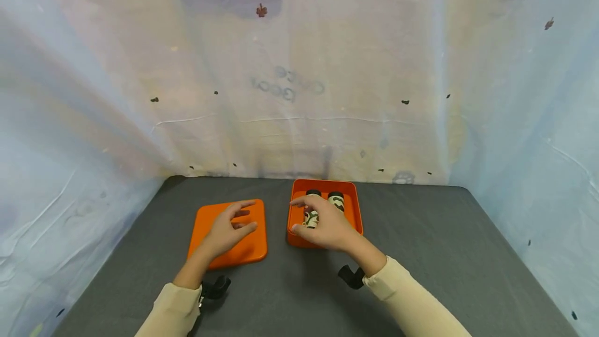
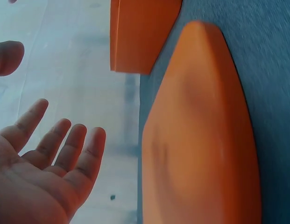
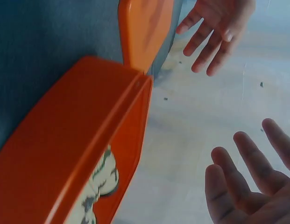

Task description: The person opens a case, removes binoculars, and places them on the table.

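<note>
My left hand [image 1: 223, 234] hovers above a flat orange lid [image 1: 250, 250], with its fingers loosely bent and holding nothing. In the left wrist view a gap shows between that hand [image 2: 51, 172] and the lid [image 2: 201, 130]. My right hand [image 1: 329, 225] is over an orange box [image 1: 359, 217], its fingers spread and bare. Inside the box lies a camouflage-patterned item [image 1: 336, 201] with two black-ended barrels, which looks like binoculars; the right hand partly covers it. The right wrist view shows part of the item [image 3: 105, 175] past the box wall [image 3: 74, 121].
A dark grey cloth [image 1: 421, 254] covers the table, with the lid to the left of the box. Pale printed curtains [image 1: 374, 92] close off the back and both sides. Black camera mounts [image 1: 352, 276] sit at the wrists.
</note>
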{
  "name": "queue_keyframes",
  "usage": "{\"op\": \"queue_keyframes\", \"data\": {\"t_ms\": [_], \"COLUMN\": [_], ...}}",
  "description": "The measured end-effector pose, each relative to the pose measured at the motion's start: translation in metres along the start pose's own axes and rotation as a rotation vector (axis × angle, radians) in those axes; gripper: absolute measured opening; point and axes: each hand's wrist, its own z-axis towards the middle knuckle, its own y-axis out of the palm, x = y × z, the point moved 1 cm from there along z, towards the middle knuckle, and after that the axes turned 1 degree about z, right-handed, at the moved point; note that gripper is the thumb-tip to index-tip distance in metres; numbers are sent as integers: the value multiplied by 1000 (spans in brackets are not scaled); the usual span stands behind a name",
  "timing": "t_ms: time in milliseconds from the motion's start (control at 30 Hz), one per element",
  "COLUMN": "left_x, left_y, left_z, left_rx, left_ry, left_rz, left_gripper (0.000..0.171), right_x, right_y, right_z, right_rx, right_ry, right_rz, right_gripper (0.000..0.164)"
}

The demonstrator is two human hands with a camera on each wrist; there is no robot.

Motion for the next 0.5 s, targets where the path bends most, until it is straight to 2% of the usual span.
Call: {"op": "queue_keyframes", "data": {"t_ms": [233,500], "left_x": [2,3], "left_y": [20,40], "left_z": [14,29], "left_rx": [-37,-57], "left_ry": [-18,-40], "left_rz": [-45,-79], "left_gripper": [56,53], "right_x": [11,39], "right_y": [-13,-23], "right_z": [0,6], "right_rx": [8,3], "right_ry": [24,-1], "right_rz": [-53,-94], "right_gripper": [39,40]}}
